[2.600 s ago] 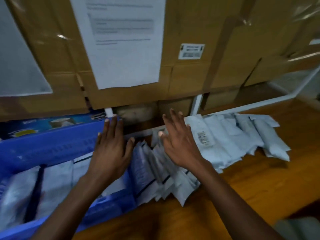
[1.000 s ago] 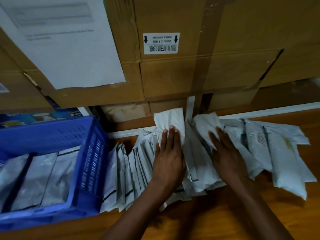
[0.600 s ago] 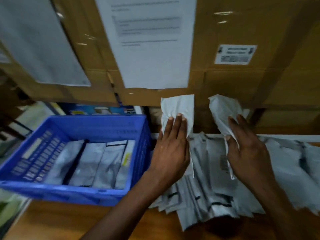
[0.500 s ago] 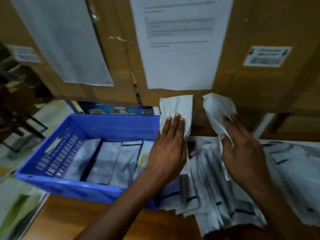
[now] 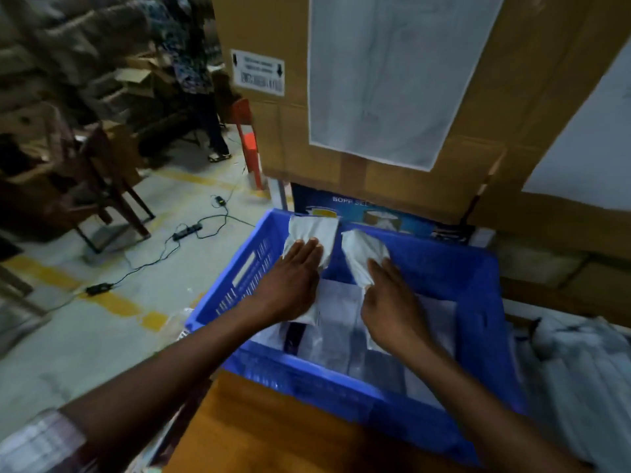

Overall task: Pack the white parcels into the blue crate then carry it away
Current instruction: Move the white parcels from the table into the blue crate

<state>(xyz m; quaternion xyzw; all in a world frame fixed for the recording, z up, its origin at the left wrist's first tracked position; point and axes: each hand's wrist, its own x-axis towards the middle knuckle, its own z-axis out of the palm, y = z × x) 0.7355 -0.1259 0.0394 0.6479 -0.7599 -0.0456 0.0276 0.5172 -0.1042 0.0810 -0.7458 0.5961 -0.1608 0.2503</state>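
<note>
Head view showed both hands over the blue crate [image 5: 491,302], which filled the centre and lower right of the frame on a wooden table [image 5: 273,435]. The left hand [image 5: 290,288] held the left parcel [image 5: 312,232]. Its four fingers lay straight and together on the top face, and the thumb was hidden beneath. That parcel was a flat, crinkled white plastic oblong. Its long axis ran from lower to upper frame, with the far end reaching the crate's back wall. The right hand [image 5: 392,305] gripped the right parcel [image 5: 362,249], fingers curled around its near end so the white film bunched into a narrow neck there. Its long axis also ran up the frame, leaning slightly toward upper left. The two parcels sat just beside each other without touching, above the crate's back left part. Packed parcels [image 5: 341,302] lay flat on the crate floor beneath the hands. More loose parcels [image 5: 580,363] were heaped at the right edge. Cardboard boxes [image 5: 375,172] carrying a paper sheet [image 5: 392,80] filled the upper frame.
</note>
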